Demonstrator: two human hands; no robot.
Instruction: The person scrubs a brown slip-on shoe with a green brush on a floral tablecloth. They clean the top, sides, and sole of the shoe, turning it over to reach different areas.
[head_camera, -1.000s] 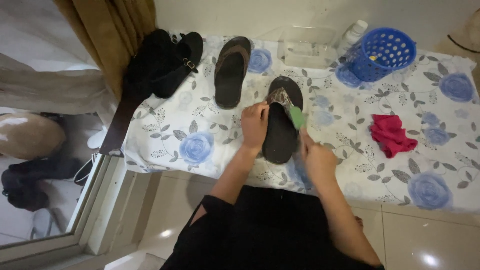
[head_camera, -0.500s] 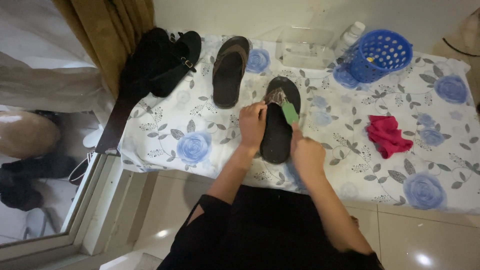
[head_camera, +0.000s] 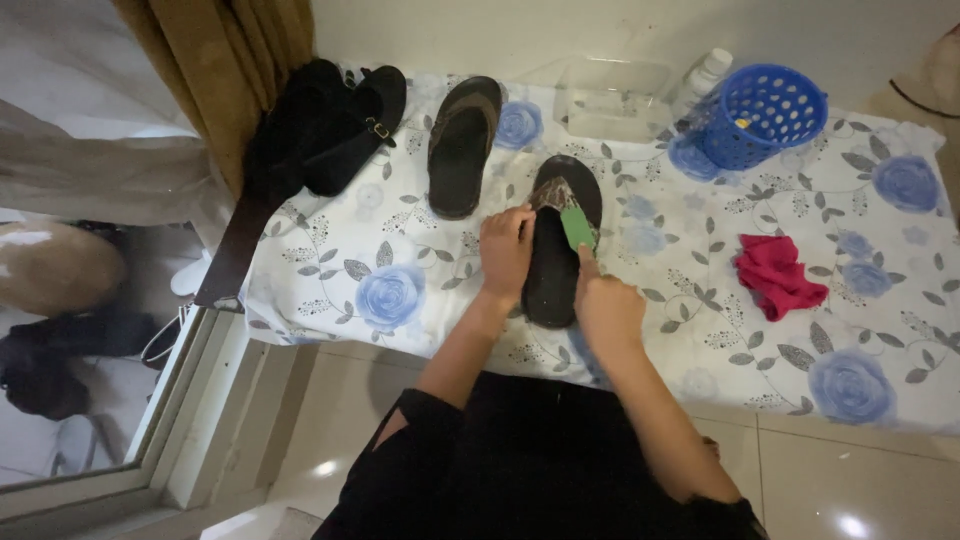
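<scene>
A dark flip-flop (head_camera: 558, 245) lies near the centre of the frame on a white cloth with blue flowers (head_camera: 400, 290), toe end pointing toward the top of the frame. The left hand (head_camera: 506, 250) rests against the left edge of the flip-flop, fingers curled over its rim and pressing on it. The right hand (head_camera: 607, 312) sits just below and right of the flip-flop's middle and is closed around a green brush (head_camera: 577, 227); the forefinger extends along the handle. The brush head touches the upper part of the footbed, beside the strap.

A second dark flip-flop (head_camera: 463, 143) lies apart, up and to the left of the first, also toe end toward the top. Further left, at the upper left of the cloth, lies a pair of black shoes (head_camera: 335, 125), one with a small buckle. A brown curtain (head_camera: 225, 60) hangs at the upper left of the frame.

At the upper middle, a clear plastic container (head_camera: 610, 100) sits on the cloth. To its right stands a white bottle (head_camera: 705, 75), just beside a blue perforated basket (head_camera: 765, 115) at the upper right. A crumpled red cloth (head_camera: 775, 275) lies at the right of the frame, well apart from both hands.

The person's dark clothing (head_camera: 530, 470) fills the lower centre. Pale glossy floor tiles (head_camera: 860, 480) show at the lower right.
</scene>
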